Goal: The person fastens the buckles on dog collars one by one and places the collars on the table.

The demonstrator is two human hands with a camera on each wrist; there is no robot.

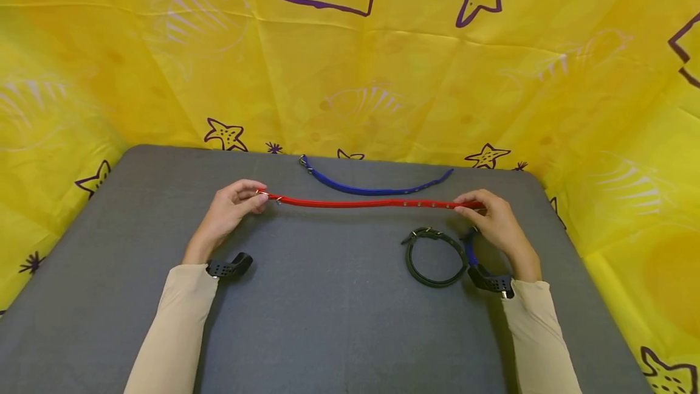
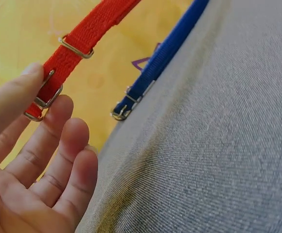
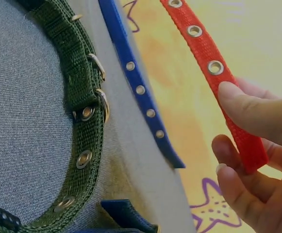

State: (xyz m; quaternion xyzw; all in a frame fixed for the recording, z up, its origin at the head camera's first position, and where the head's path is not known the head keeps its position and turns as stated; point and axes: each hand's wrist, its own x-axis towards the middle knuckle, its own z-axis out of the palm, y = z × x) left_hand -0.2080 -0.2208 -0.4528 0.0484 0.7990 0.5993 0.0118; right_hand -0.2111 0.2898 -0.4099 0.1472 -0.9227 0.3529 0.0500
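Note:
A red collar [image 1: 350, 203] stretches nearly straight above the table between both hands. My left hand [image 1: 229, 204] pinches its buckle end between thumb and index finger; the metal buckle [image 2: 48, 97] and a ring show in the left wrist view. The other end, with metal eyelets [image 3: 215, 67], is pinched by my right hand [image 1: 496, 224], its tip poking out past the thumb. Behind the red collar a blue collar [image 1: 361, 191] lies unfastened in a shallow curve. A dark green collar [image 1: 435, 284], buckled into a loop, lies left of my right wrist.
Another blue collar [image 1: 471, 253] lies beside the green loop, partly hidden by the right wrist and its camera. The grey table [image 1: 328, 321] ends at a yellow patterned cloth [image 1: 350, 65] that rises behind it and along both sides.

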